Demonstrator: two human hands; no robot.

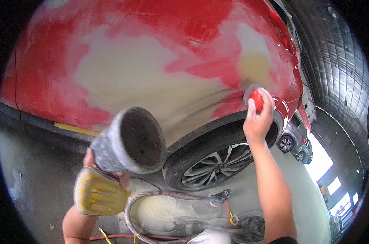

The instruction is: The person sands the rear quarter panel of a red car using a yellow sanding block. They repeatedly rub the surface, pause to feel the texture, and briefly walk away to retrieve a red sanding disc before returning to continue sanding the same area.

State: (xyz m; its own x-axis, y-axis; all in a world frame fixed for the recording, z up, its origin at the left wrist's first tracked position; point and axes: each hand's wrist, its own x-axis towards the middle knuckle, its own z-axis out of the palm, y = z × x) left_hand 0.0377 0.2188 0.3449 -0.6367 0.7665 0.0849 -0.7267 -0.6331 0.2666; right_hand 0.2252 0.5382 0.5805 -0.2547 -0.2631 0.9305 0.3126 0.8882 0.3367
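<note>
Up in front of both hands: red car panel with big pale patches.

Between the forearms there's a wheel, plus a ribbed grey hose looping on the floor, and a silver car off past the right wrist. A mottled grey tapered thing with a dark round end blocks some of the panel's lower edge, and a yellow ridged block hides most of the left hand. That hand's fingers curl round the grey thing; can't tell how the block's held. Right hand, well apart, is closed round a red-knobbed round pad up against the panel, just above the wheel arch.
</note>
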